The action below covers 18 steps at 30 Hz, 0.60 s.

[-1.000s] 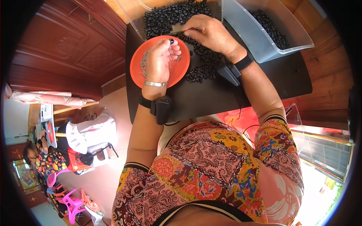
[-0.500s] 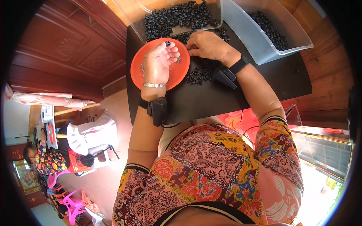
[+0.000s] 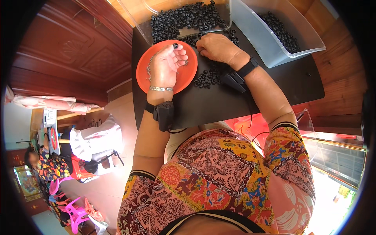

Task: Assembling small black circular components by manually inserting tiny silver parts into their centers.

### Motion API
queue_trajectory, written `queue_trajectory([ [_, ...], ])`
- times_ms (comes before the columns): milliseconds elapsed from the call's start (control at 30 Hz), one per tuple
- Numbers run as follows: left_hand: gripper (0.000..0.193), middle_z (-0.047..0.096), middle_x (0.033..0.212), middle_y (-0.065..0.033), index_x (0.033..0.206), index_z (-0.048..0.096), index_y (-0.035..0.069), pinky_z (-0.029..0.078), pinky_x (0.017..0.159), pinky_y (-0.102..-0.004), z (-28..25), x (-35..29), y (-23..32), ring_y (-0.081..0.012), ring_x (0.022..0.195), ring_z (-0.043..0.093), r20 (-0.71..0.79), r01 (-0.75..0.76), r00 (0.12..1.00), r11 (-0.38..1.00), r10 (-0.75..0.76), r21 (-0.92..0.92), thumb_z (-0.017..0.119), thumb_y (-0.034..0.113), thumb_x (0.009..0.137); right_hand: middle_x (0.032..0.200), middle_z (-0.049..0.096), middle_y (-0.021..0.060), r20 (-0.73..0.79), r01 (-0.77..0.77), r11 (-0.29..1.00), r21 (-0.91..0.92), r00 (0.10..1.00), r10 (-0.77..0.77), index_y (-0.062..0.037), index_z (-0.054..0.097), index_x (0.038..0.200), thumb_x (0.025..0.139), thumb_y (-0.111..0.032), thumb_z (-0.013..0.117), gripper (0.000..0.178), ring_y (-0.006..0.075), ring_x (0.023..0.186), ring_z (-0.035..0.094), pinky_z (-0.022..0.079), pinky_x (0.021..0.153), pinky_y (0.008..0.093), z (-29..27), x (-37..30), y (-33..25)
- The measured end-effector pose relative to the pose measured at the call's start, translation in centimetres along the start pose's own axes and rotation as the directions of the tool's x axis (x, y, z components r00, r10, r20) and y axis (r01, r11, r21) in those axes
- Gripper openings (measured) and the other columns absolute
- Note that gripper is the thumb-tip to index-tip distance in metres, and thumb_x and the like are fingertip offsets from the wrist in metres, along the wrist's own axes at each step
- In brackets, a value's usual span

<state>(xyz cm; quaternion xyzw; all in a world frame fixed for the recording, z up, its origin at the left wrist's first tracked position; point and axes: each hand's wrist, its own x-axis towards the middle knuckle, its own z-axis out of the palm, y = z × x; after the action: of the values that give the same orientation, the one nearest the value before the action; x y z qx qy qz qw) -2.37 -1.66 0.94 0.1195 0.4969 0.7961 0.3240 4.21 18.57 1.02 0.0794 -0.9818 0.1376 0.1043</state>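
Now the curled right hand [image 3: 219, 47] was drawn closer in, its hold hidden; a small black ring-shaped piece [image 3: 175, 46] stayed pinched by the half-open left hand [image 3: 163, 68].

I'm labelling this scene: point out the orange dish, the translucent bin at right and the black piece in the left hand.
Orange dish [image 3: 190, 73], head view: bare right part.
Translucent bin at right [image 3: 260, 39], head view: outer left wall.
Black piece [image 3: 175, 46], head view: middle of its visible surface.

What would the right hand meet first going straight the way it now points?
Probably the red plate, at its right rim, but the right hand might pass above; depth is unclear.
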Motion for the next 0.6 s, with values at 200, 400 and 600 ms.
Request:
queue_trajectory([
  [200, 0.023, 0.064, 0.084, -0.0097, 0.092, 0.061, 0.001, 0.047, 0.07, -0.031, 0.0, -0.1, 0.1, -0.0202, 0.077, 0.062, -0.007, -0.014, 1.0, 0.999, 0.014, -0.045, 0.052, 0.022, 0.092, 0.09, 0.066, 0.0112, 0.022, -0.089, 0.995, -0.05, 0.996, 0.091, -0.0067, 0.065, 0.083, 0.079, -0.016, 0.061, 0.012, 0.0315, 0.086, 0.063, 0.05, 0.075, 0.0422, -1.2, 0.2, 0.6],
  [400, 0.023, 0.064, 0.083, -0.0092, 0.092, 0.061, 0.002, 0.046, 0.07, -0.0308, 0.4, -0.4, 0.3, -0.0203, 0.076, 0.062, -0.026, -0.027, 0.999, 0.998, 0.025, -0.058, 0.052, 0.022, 0.091, 0.092, 0.066, 0.0096, -0.293, -0.216, 0.973, -0.085, 0.938, 0.183, -0.0082, 0.067, 0.09, 0.083, -0.018, 0.059, 0.014, 0.0304, 0.091, 0.062, 0.05, 0.078, 0.0411, -0.9, -0.2, 3.0],
  [600, 0.024, 0.064, 0.084, -0.0106, 0.091, 0.06, 0.002, 0.046, 0.071, -0.0315, -1.0, -0.1, 1.1, -0.0223, 0.077, 0.062, -0.054, -0.065, 0.997, 0.984, 0.057, -0.168, 0.052, 0.024, 0.091, 0.092, 0.065, 0.0082, -0.326, -0.034, 0.999, -0.017, 0.945, 0.027, -0.0094, 0.068, 0.089, 0.082, -0.018, 0.059, 0.015, 0.0286, 0.094, 0.061, 0.05, 0.081, 0.039, -1.9, 0.0, 0.3],
])
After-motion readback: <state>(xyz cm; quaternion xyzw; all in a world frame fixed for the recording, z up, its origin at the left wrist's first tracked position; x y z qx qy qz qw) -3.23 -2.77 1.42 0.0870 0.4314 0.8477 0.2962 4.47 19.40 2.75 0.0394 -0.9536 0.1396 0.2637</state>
